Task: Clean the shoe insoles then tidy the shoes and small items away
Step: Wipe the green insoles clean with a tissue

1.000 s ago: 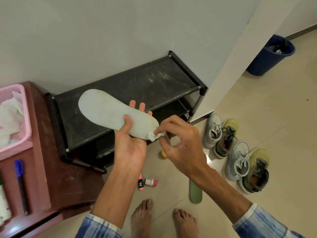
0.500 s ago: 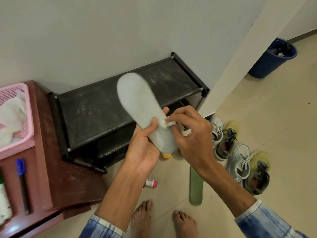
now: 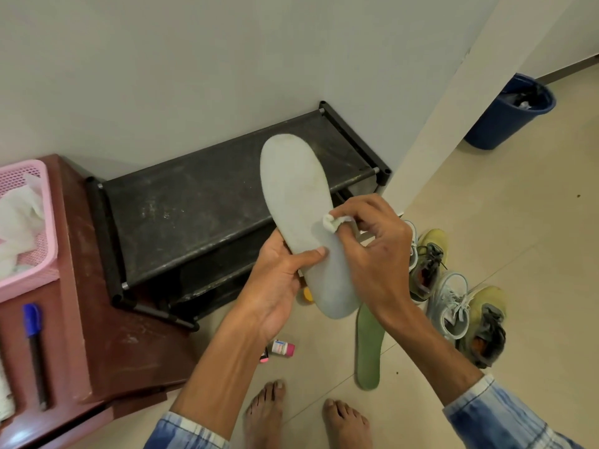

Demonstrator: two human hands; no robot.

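Observation:
My left hand (image 3: 275, 280) grips a pale grey insole (image 3: 298, 202) near its middle, thumb across the face, toe end pointing up over the black shoe rack (image 3: 194, 209). A small white wipe (image 3: 334, 222) is pinched in my right hand (image 3: 376, 251) and pressed on the insole's right edge. On the floor tiles below lies a green insole (image 3: 368, 348). Two pairs of shoes, grey-white (image 3: 450, 306) and yellow-green (image 3: 486, 322), stand to the right. A small pink-capped bottle (image 3: 282, 347) lies by my left wrist, and an orange item (image 3: 308, 294) shows partly behind the insole.
A brown stand (image 3: 123, 345) at left carries a pink basket (image 3: 39, 270) of white wipes and a blue-capped pen (image 3: 34, 345). A blue bin (image 3: 505, 118) stands past the wall corner at upper right. My bare feet (image 3: 304, 416) are at the bottom edge.
The insole has swung from lying sideways to pointing upward. My right hand with the wipe has moved up from its heel end to the middle of its right edge.

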